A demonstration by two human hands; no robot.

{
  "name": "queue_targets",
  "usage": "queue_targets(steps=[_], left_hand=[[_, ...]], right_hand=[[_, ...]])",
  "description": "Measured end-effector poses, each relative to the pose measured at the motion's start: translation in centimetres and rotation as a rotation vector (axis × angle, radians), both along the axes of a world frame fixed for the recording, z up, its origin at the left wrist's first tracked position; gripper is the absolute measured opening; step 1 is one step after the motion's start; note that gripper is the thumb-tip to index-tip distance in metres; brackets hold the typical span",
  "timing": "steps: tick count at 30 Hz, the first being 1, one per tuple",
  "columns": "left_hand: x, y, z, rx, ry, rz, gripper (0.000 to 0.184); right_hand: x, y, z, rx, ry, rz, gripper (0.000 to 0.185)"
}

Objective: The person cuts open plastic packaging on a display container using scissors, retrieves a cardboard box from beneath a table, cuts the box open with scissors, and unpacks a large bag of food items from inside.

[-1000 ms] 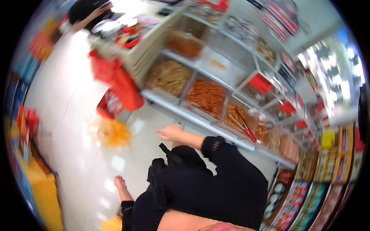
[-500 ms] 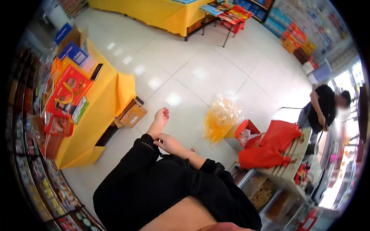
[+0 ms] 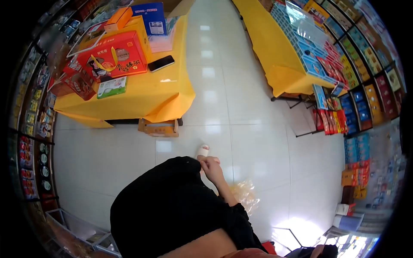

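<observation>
My right hand [image 3: 212, 167] is closed at the end of my black left sleeve [image 3: 172, 176], its fingers on the cuff. Just past it, a little skin of my left hand [image 3: 216, 160] shows; its fingers are hidden, so I cannot tell their state. Beyond my hands is a foot in a white slipper [image 3: 203, 150] on the tiled floor. Clear and yellowish plastic wrapping [image 3: 246, 195] lies on the floor, partly behind my right forearm.
At left, a yellow-clothed table [image 3: 172, 96] holds a red gift box [image 3: 116, 56], a phone [image 3: 161, 63] and a green-white packet [image 3: 112, 87], with a cardboard box [image 3: 158, 128] beneath. Another yellow table [image 3: 275, 56] stands right. Stocked shelves [image 3: 365, 60] line both sides.
My view has turned to the right-hand aisle, bringing both yellow tables closer to centre. My outstretched left forearm has drawn back and is mostly covered by sleeve; my right hand stays at its cuff.
</observation>
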State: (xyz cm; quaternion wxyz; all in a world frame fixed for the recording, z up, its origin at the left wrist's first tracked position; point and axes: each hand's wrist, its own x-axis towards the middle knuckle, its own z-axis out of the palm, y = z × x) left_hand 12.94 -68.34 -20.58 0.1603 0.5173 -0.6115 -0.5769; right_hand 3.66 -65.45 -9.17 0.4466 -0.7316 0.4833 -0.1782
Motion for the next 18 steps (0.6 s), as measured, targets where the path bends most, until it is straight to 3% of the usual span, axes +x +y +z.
queue_targets(steps=[3,7,9,11,13,16,18], left_hand=[[1.0,-8.5,2.9,-0.297,-0.258,-0.194,0.018],[4.5,-22.8,3.2,-0.354,-0.243,-0.060,0.024],[7.0,-28.8,3.7,-0.351,-0.246,0.090,0.023],[9.7,-34.1,3.4,-0.318,-0.206,0.300,0.023],[12.5,-37.9,2.0,-0.275,-0.254,0.418,0.024],[15.6,-40.0,0.2,-0.131,-0.326,0.733,0.026],[16.6,-40.1,0.3,0.010,-0.600,0.760,0.029]], right_hand=[[-1.1,-10.9,-0.3,0.050,-0.020,-0.126,0.022],[-4.5,-20.9,-2.0,0.056,-0.056,-0.430,0.026],[-6.9,-24.8,-0.8,0.016,0.036,-0.447,0.025],[-10.4,-28.8,-3.1,-0.061,0.171,-0.383,0.023],[-14.1,-33.7,-6.7,0.035,0.348,-0.263,0.023],[-20.7,-47.5,-14.6,0.162,0.476,0.059,0.019],[-20.7,-60.2,-16.1,0.045,0.518,0.312,0.018]])
